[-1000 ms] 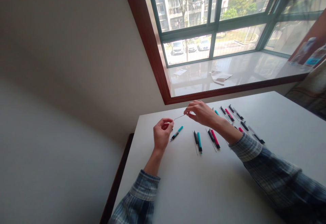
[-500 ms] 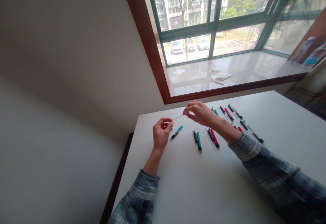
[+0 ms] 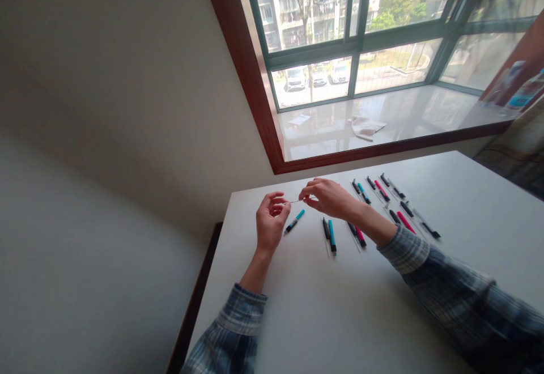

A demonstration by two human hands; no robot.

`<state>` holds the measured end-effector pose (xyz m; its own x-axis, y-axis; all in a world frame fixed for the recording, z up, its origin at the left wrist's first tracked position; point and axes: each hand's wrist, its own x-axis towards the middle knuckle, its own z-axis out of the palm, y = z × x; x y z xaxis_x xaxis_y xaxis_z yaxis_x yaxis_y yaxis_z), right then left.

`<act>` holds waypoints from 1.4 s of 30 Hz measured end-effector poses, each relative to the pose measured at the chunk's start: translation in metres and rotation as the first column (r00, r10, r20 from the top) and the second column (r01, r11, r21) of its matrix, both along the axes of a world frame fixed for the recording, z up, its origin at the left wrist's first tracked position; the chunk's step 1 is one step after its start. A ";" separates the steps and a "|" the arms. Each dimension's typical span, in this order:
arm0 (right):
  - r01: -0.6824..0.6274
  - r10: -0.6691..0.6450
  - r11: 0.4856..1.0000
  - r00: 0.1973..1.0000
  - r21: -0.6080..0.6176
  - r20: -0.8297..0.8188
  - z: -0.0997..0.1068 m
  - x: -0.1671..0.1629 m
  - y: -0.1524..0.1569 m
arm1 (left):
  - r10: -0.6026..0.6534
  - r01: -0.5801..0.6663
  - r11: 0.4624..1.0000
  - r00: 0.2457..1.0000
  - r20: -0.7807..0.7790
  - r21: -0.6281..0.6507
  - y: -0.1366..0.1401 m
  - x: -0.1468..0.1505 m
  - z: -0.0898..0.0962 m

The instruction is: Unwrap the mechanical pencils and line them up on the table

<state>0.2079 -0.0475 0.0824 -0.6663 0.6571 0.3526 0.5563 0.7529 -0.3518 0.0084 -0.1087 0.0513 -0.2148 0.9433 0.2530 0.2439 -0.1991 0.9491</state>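
Observation:
Between my two hands, above the far left part of the white table (image 3: 297,306), stretches a thin pen refill (image 3: 293,201). My left hand (image 3: 269,224) is closed around the refill's left end, fingers curled and thumb tip near it; what else may lie inside is hidden. The fingertips of my right hand (image 3: 329,197) pinch the refill's other end from above. Just right of my left hand lies a teal and black pen barrel (image 3: 294,221). Nearer my right wrist are a teal pen barrel (image 3: 332,237) and a pink one (image 3: 361,237), each beside black parts and a thin refill.
Farther right on the table lie several pen parts in groups, among them a pink barrel (image 3: 406,222), a clear barrel (image 3: 425,224) and a teal barrel (image 3: 364,192). Behind the table, a window sill (image 3: 323,136) holds crumpled paper (image 3: 366,128) and bottles (image 3: 525,93).
My right hand has moved slightly left and down, closer to my left hand, and less of the refill shows between them. The left hand's fingers have shifted a little.

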 end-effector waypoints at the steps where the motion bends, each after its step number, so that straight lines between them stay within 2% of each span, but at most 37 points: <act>1: -0.005 0.005 1.000 1.000 -0.021 -0.012 0.000 -0.002 -0.002 | -0.004 0.004 1.000 1.000 -0.003 -0.001 0.000 0.000 0.001; 7: -0.044 0.026 0.987 0.992 -0.152 -0.122 -0.003 -0.004 -0.004 | 0.007 -0.004 0.999 0.998 -0.058 0.038 -0.002 0.001 0.004; 10: -0.043 0.005 0.981 0.981 -0.191 -0.196 -0.006 -0.001 0.001 | 0.069 -0.058 0.996 0.980 -0.189 0.063 -0.003 -0.001 0.005; 12: -0.046 -0.008 0.976 0.969 -0.213 -0.248 -0.009 0.002 0.006 | 0.113 -0.090 0.993 0.914 -0.389 0.076 -0.005 -0.002 0.004; 14: -0.043 -0.026 0.974 0.956 -0.224 -0.293 -0.011 0.005 0.010 | 0.098 -0.068 0.995 0.784 -0.613 0.072 -0.008 -0.003 0.001; 16: -0.027 -0.050 0.973 0.944 -0.227 -0.326 -0.013 0.006 0.013 | 0.035 -0.015 0.999 0.647 -0.762 0.032 -0.010 -0.002 -0.004; 18: -0.013 -0.069 0.973 0.938 -0.230 -0.341 -0.014 0.006 0.014 | -0.024 0.015 1.000 0.561 -0.828 -0.018 -0.011 -0.002 -0.009; 21: -0.009 -0.073 0.973 0.935 -0.229 -0.347 -0.015 0.005 0.014 | -0.064 0.021 0.998 0.519 -0.852 -0.062 -0.010 -0.003 -0.013; 26: -0.024 -0.075 0.971 0.915 -0.238 -0.397 -0.014 0.003 0.015 | -0.071 0.020 0.997 0.540 -0.839 -0.072 -0.008 -0.006 -0.013; 28: -0.056 -0.075 0.960 0.893 -0.276 -0.443 -0.012 0.003 0.015 | -0.065 0.030 0.998 0.594 -0.802 -0.058 -0.008 -0.005 -0.011; 32: -0.145 -0.075 0.929 0.827 -0.340 -0.557 -0.002 0.003 0.013 | -0.037 0.064 0.998 0.758 -0.652 0.017 -0.009 -0.002 -0.008; 35: -0.178 -0.085 0.921 0.776 -0.346 -0.625 0.009 0.003 0.011 | -0.041 0.078 0.996 0.828 -0.559 0.043 -0.009 -0.002 -0.008; 38: -0.216 -0.086 0.906 0.746 -0.363 -0.660 0.015 0.002 0.009 | -0.063 0.100 0.994 0.852 -0.520 0.043 -0.008 -0.001 -0.009; 42: -0.262 -0.068 0.879 0.757 -0.398 -0.649 0.016 -0.001 0.005 | -0.057 0.107 0.992 0.857 -0.512 0.068 -0.008 -0.001 -0.009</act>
